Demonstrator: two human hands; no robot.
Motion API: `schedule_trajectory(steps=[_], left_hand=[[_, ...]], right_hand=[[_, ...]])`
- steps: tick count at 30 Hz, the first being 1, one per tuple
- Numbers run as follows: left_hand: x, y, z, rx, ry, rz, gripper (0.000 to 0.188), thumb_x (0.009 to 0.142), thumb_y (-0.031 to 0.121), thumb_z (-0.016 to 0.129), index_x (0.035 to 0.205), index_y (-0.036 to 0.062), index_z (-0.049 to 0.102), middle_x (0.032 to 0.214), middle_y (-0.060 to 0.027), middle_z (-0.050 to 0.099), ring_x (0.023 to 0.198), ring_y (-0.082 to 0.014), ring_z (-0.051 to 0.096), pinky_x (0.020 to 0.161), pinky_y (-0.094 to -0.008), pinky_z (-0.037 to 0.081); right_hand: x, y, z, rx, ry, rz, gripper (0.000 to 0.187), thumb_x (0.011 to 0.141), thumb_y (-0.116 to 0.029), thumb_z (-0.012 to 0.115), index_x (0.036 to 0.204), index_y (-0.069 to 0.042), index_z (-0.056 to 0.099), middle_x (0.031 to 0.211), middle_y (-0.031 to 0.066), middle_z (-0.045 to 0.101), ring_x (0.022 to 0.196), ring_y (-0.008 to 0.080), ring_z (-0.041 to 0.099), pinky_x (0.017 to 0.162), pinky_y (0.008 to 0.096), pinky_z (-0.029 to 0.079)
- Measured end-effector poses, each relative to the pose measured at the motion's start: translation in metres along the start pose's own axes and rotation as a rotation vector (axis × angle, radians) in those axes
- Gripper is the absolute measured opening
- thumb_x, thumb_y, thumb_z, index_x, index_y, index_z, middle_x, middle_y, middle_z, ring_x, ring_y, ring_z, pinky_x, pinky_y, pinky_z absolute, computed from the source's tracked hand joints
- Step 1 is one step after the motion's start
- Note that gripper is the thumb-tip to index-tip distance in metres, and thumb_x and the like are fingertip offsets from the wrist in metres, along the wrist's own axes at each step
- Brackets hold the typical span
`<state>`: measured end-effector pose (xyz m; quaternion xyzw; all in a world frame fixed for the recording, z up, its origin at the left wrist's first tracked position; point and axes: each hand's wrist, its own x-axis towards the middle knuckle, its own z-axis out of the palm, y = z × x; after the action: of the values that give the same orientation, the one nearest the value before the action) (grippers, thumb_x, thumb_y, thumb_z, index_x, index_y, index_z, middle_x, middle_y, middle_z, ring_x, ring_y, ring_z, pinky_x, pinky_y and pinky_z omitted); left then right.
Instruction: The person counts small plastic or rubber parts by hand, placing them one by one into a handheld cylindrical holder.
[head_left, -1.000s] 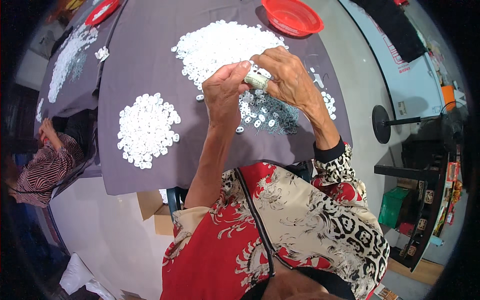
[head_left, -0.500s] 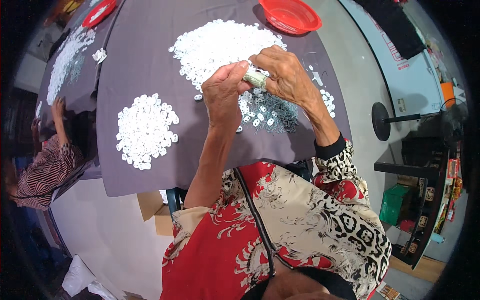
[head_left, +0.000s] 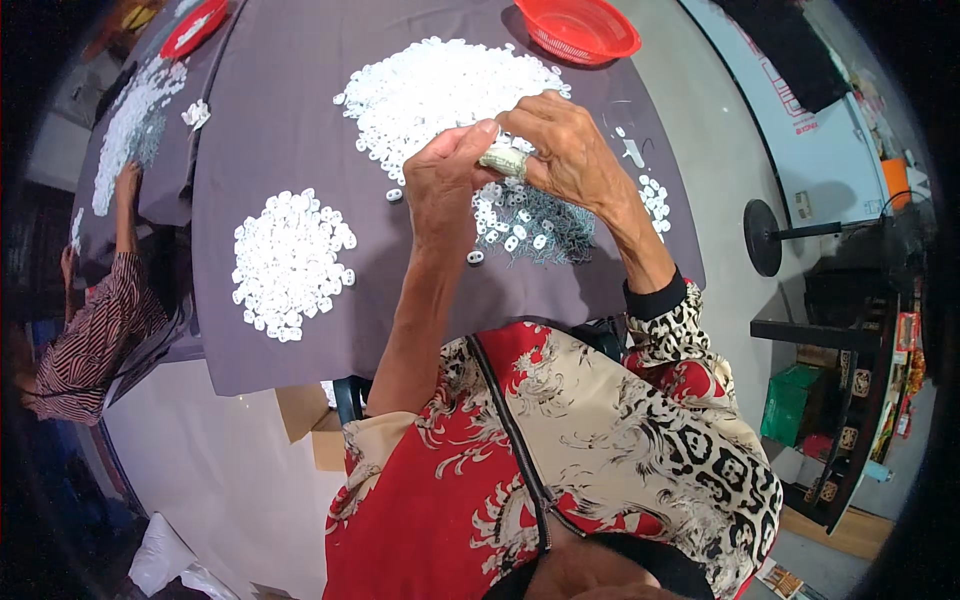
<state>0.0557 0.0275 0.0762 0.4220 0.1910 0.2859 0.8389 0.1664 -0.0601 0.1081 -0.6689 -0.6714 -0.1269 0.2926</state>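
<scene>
My left hand (head_left: 442, 195) and my right hand (head_left: 572, 150) meet above the table, fingers pinched together. What sits between the fingertips is too small or hidden to make out. A pale, banded wrap (head_left: 505, 161), seemingly around a finger of my right hand, shows between them. Beyond my hands spreads a big heap of small white oval pieces with two holes (head_left: 430, 90). Below them lies a tangle of thin grey pin-like bits (head_left: 562, 232) with some white pieces mixed in. A smaller white pile (head_left: 290, 262) is at the left.
A grey cloth covers the table (head_left: 270, 130). At its far right edge stands a red plastic basket (head_left: 580, 30). Another person's arm (head_left: 126, 215) reaches to a white heap (head_left: 125, 130) on the left table. An open cardboard box (head_left: 298, 412) is under the near edge.
My hands stay pinched together and have barely shifted. At the left, the other person's arm has reached farther forward to the white heap.
</scene>
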Motion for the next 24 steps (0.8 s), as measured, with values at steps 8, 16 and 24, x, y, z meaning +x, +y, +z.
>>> schedule_trajectory(steps=[8,16,24], left_hand=[[-0.0023,-0.0005,0.0025,-0.074,0.029,0.034,0.022,0.078,0.013,0.061,0.086,-0.0067,0.060,0.072,-0.0062,0.059,0.061,-0.0092,0.055,0.056,-0.0204,0.046],[-0.0025,-0.0024,0.0039,-0.102,0.064,0.040,0.019,0.077,0.011,0.061,0.086,-0.0065,0.060,0.073,-0.0063,0.059,0.061,-0.0097,0.055,0.055,-0.0207,0.046],[-0.0028,-0.0048,0.0053,-0.117,0.086,0.038,0.019,0.077,0.011,0.062,0.084,-0.0062,0.061,0.072,-0.0063,0.059,0.061,-0.0098,0.055,0.054,-0.0208,0.046]], right_hand=[[0.0006,-0.0020,0.0017,0.036,0.001,0.023,0.023,0.060,-0.004,0.058,0.083,-0.001,0.058,0.064,0.0101,0.052,0.061,0.0270,0.050,0.058,0.0355,0.041],[0.0017,-0.0022,-0.0002,0.038,0.003,0.005,0.029,0.056,0.001,0.053,0.085,0.000,0.058,0.066,0.0114,0.054,0.065,0.0288,0.052,0.060,0.0365,0.042],[0.0001,0.0039,0.0019,0.039,-0.031,-0.015,0.035,0.051,0.004,0.051,0.085,0.000,0.057,0.065,0.0113,0.052,0.066,0.0285,0.051,0.058,0.0365,0.043]])
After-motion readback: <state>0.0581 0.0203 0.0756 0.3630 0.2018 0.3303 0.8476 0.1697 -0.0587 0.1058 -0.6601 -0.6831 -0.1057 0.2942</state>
